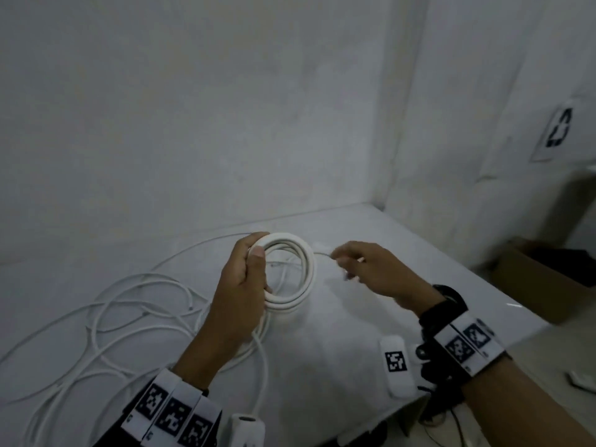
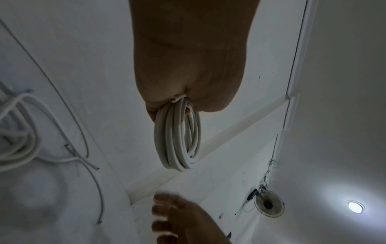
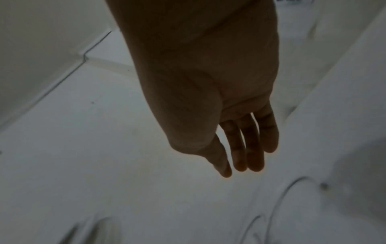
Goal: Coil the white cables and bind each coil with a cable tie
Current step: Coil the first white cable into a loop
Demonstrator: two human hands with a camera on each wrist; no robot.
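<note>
My left hand [image 1: 245, 279] grips a tight coil of white cable [image 1: 300, 272] by its left side and holds it upright above the white table [image 1: 354, 324]. In the left wrist view the coil [image 2: 177, 140] hangs from my fingers, its cut end [image 2: 173, 99] sticking out at the top. My right hand [image 1: 364, 266] is blurred just right of the coil. Its fingers [image 3: 240, 148] are straight, with nothing visibly in them. A thin pale strip [image 1: 322, 253] shows between coil and fingertips; I cannot tell what it is.
Loose white cables [image 1: 129, 304] sprawl in loops over the left of the table, one strand trailing under the coil. A small white marker-tagged device [image 1: 396, 362] lies near the front edge. A cardboard box [image 1: 541, 275] stands off the table to the right. Walls close the back and right.
</note>
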